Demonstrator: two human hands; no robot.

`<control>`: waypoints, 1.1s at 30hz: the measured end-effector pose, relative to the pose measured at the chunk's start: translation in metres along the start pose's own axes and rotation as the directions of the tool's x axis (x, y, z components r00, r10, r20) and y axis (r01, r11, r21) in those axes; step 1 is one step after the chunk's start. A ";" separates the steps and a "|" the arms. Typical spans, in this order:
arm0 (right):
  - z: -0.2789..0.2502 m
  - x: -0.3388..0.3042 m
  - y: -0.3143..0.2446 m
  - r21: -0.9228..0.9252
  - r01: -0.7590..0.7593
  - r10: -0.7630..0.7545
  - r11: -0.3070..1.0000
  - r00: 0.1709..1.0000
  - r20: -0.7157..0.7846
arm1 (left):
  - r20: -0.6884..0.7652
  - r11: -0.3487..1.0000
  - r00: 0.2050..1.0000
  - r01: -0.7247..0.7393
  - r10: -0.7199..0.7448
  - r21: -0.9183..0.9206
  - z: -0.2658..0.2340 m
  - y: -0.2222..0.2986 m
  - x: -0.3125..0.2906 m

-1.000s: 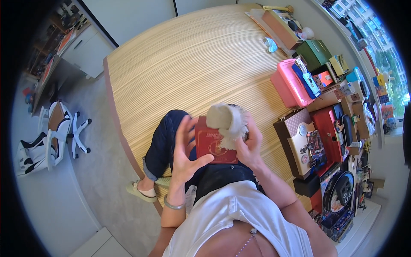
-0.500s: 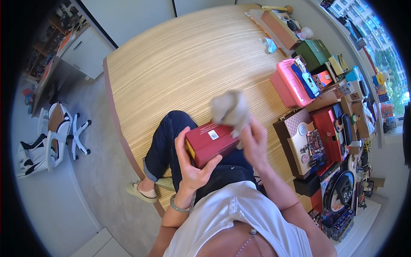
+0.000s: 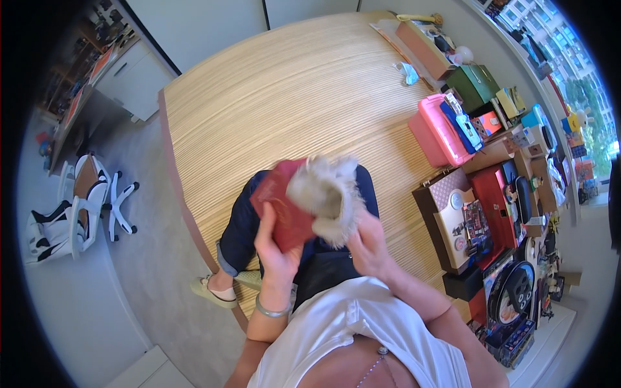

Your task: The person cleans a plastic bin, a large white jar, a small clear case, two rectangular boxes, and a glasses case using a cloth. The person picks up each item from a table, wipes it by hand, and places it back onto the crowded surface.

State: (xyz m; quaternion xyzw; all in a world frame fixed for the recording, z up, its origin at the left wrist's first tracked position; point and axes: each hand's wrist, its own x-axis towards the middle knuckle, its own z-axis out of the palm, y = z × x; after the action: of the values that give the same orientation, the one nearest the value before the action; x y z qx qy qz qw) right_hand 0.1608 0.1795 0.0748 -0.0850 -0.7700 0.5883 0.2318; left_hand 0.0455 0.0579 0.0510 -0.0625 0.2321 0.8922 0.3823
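My left hand (image 3: 277, 251) grips a dark red box (image 3: 282, 213) by its near left part, tilted above my lap. A fluffy grey-beige cloth (image 3: 328, 194) hangs bunched from my right hand (image 3: 370, 249), whose fingers are closed on its near right edge. The cloth lies over the right part of the box and hides it. Both the box and the cloth are somewhat blurred by motion.
I sit on a wide surface covered with a ribbed straw-coloured mat (image 3: 278, 97). Along the right stand a pink bin (image 3: 435, 132), a green box (image 3: 473, 84), an open brown case (image 3: 446, 213) and a red case (image 3: 495, 200). A white chair (image 3: 84, 207) stands on the floor at left.
The box has turned and tilted in my left hand and moved slightly left. My right hand has come nearer with the cloth, which has swung down over the box's right side.
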 end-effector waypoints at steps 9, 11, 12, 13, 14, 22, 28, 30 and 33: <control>0.004 -0.032 0.011 0.393 -0.035 0.183 0.919 0.921 -0.343 | 0.028 0.995 0.999 0.022 -0.020 -0.095 -0.001 0.012 0.009; -0.003 -0.014 0.004 0.237 0.202 -0.077 0.950 0.890 -0.449 | 0.026 0.997 0.999 0.046 -0.044 -0.069 -0.001 0.011 0.007; -0.006 -0.006 -0.005 0.210 0.226 -0.113 0.951 0.888 -0.445 | 0.018 0.997 0.998 0.065 -0.064 -0.045 -0.002 0.009 0.005; -0.013 0.011 -0.012 -0.087 0.259 -0.273 0.962 0.916 -0.294 | 0.001 0.999 0.999 0.037 -0.038 0.013 -0.005 0.006 0.004; -0.018 0.027 -0.024 -0.371 0.316 -0.375 0.873 0.922 -0.097 | -0.023 0.992 1.000 0.007 -0.005 0.124 -0.006 0.000 0.000; 0.033 -0.006 0.015 -0.567 0.317 -0.302 0.760 0.945 0.123 | 0.114 0.728 0.920 -0.368 0.375 0.579 -0.011 -0.021 0.004; 0.018 0.032 0.001 -0.708 0.172 -0.260 0.685 0.965 -0.018 | 0.170 0.485 0.859 -0.424 0.483 0.765 -0.017 -0.033 0.003; 0.024 0.016 0.002 -0.630 0.307 -0.300 0.713 0.946 0.121 | 0.158 0.536 0.881 -0.405 0.447 0.741 -0.030 -0.030 0.012; 0.033 -0.006 0.015 -0.532 0.361 -0.351 0.766 0.928 0.124 | 0.097 0.761 0.920 -0.370 0.379 0.533 -0.032 -0.024 0.011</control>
State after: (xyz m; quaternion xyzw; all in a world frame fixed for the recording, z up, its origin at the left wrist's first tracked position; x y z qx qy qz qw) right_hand 0.1493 0.1530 0.0523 0.0049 -0.9093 0.2902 0.2983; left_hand 0.0530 0.0646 0.0108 0.0880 0.4854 0.8474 0.1964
